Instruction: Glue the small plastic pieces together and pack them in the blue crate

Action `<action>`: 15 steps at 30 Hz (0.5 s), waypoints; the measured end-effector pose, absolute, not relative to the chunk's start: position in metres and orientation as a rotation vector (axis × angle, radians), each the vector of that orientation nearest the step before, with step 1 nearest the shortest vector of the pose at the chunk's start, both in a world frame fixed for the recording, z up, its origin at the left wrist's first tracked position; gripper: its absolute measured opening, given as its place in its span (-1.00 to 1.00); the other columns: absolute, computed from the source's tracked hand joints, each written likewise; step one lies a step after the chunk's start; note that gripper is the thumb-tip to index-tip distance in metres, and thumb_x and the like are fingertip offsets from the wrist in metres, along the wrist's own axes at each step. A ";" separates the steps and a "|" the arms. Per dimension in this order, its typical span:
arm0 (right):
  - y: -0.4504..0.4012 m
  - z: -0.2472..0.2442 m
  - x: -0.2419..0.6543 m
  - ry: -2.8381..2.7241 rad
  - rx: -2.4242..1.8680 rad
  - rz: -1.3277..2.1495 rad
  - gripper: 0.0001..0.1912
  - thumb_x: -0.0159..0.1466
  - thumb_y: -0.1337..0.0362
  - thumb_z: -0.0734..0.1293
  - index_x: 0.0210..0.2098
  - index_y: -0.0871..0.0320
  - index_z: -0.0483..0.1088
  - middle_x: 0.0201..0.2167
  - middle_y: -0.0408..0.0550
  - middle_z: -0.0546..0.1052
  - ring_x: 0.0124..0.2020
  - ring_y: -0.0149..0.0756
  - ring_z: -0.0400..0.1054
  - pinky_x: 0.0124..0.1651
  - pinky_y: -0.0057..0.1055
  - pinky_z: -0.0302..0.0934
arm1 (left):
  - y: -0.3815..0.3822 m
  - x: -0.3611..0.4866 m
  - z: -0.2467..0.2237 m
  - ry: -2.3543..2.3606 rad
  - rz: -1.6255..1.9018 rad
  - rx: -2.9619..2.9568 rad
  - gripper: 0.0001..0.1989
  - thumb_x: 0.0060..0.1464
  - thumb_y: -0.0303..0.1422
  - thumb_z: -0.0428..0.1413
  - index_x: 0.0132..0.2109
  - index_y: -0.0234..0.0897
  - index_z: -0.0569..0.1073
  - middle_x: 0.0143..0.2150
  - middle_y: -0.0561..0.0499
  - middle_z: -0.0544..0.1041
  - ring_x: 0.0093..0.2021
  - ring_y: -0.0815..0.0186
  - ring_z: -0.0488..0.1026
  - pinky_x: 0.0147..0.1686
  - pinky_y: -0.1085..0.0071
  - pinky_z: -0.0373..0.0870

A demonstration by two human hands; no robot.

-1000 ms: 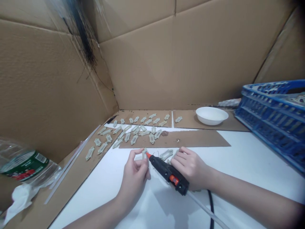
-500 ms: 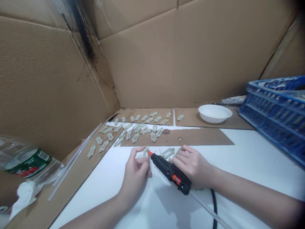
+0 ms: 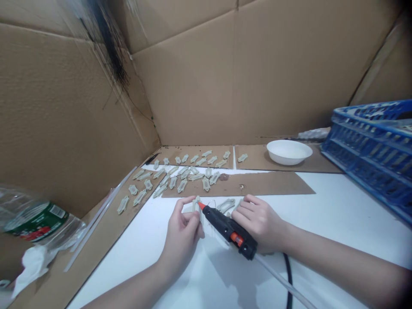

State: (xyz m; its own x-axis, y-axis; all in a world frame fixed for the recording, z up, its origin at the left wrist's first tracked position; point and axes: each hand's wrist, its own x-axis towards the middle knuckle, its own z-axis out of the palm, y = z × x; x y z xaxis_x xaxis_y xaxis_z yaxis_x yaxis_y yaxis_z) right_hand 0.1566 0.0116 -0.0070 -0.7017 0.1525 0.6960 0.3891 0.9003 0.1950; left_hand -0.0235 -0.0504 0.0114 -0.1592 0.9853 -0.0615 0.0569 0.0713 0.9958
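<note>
Between the thumb and fingers of my left hand (image 3: 184, 223) is a small pale grey-green frame-shaped piece (image 3: 196, 204), held upright. My right hand (image 3: 262, 221) is wrapped round a black glue gun (image 3: 230, 231) with an orange nozzle. The nozzle tip meets, or nearly meets, the upper part of the held piece. A clear glue stick (image 3: 283, 281) sticks out of the gun's rear end. Just beyond the gun, another pale frame-shaped piece (image 3: 226, 205) lies on the white table, close to my right knuckles. My right fingers hide the gun's handle.
Several similar pale pieces (image 3: 182, 185) lie on cardboard strips (image 3: 273, 183) farther back. A white bowl (image 3: 289, 152) stands back right, beside a blue plastic crate (image 3: 370, 150). At left are a clear bottle with a green label (image 3: 38, 223) and thin clear strips (image 3: 96, 227). A black cable (image 3: 288, 279) runs below my right wrist.
Hardly anything differs. The whole view has shifted slightly, while both hands, the held piece and the glue gun keep almost the same positions relative to each other.
</note>
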 end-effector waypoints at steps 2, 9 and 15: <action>0.012 -0.006 0.157 -2.342 -0.388 -0.427 -0.77 0.10 0.29 0.07 -0.66 0.16 0.11 -0.73 -0.13 0.17 -0.65 -0.42 -0.06 -0.47 -0.41 -0.14 | -0.050 -0.023 0.012 1.394 1.248 1.102 -0.59 -0.02 -0.20 0.00 -0.04 -0.29 0.19 -0.74 0.21 0.24 -0.73 0.52 0.05 -0.66 0.60 0.01; 0.012 -0.008 0.157 -2.335 -0.386 -0.424 -0.78 0.08 0.27 0.09 -0.67 0.16 0.11 -0.74 -0.14 0.16 -0.65 -0.43 -0.07 -0.47 -0.41 -0.13 | -0.050 -0.023 0.013 1.423 1.233 1.110 -0.61 -0.01 -0.23 -0.01 -0.04 -0.29 0.19 -0.74 0.20 0.25 -0.74 0.53 0.04 -0.68 0.61 -0.02; 0.012 -0.007 0.157 -2.337 -0.384 -0.420 -0.80 0.08 0.30 0.08 -0.66 0.15 0.10 -0.73 -0.15 0.16 -0.65 -0.43 -0.07 -0.47 -0.41 -0.14 | -0.050 -0.024 0.011 1.426 1.228 1.124 -0.63 0.00 -0.25 -0.03 -0.03 -0.29 0.18 -0.73 0.19 0.26 -0.74 0.53 0.02 -0.69 0.62 -0.03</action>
State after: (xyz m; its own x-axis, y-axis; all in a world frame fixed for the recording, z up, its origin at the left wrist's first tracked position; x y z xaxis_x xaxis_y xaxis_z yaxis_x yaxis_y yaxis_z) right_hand 0.1573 0.0118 -0.0074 -0.6969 0.1526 0.7008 0.3868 0.9028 0.1880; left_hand -0.0237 -0.0503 0.0113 -0.1661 0.9833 -0.0745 0.0727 0.0876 0.9935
